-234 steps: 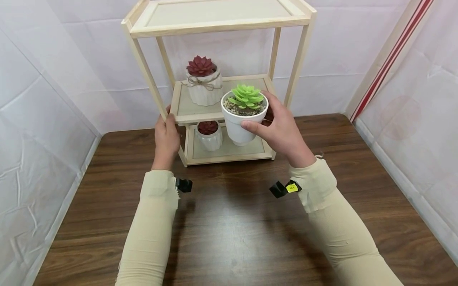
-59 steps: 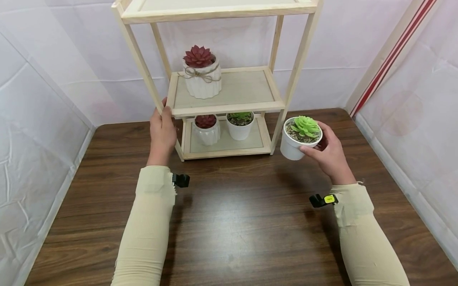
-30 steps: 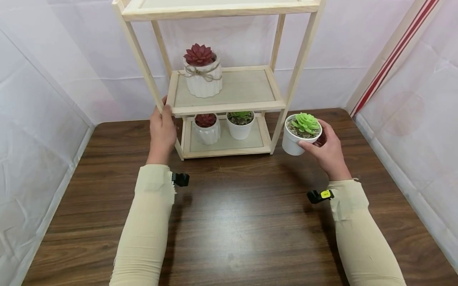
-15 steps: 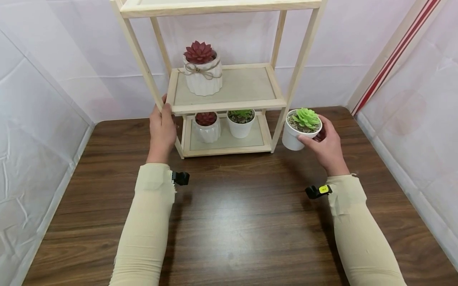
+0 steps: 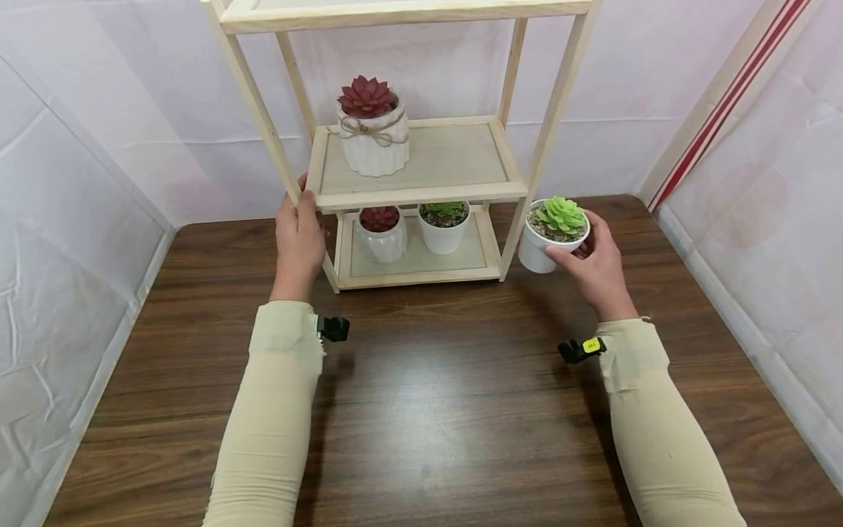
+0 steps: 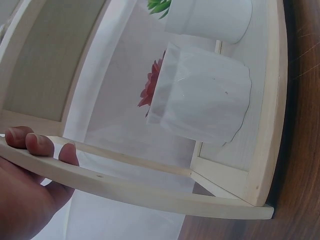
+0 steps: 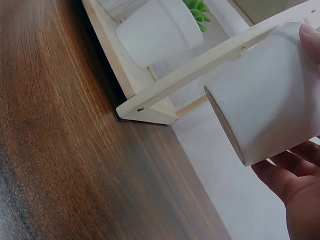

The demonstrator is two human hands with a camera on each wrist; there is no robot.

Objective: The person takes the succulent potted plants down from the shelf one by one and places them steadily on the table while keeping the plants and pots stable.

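Observation:
My left hand (image 5: 298, 238) grips the front left post of a pale wooden three-tier shelf (image 5: 421, 196); in the left wrist view its fingers (image 6: 40, 144) curl round the wood. Right of the shelf, my right hand (image 5: 596, 267) holds a potted green succulent (image 5: 552, 233) by its white pot, thumb in front. The right wrist view shows the pot's base raised off the table, close to the front right post. On the bottom tier stand a red succulent in a ribbed white pot (image 5: 383, 241) and another green succulent in a white pot (image 5: 444, 233).
A larger red succulent in a white pot tied with twine (image 5: 373, 139) stands at the left of the middle tier. The shelf stands at the back of a dark wooden table (image 5: 421, 395). White cloth walls (image 5: 711, 95) surround it, with a red-striped strip at the right corner.
Since the oldest frame, a green succulent has come to stand on the bottom tier. In the last two seconds the held pot has moved slightly back, away from me. My left hand keeps its grip.

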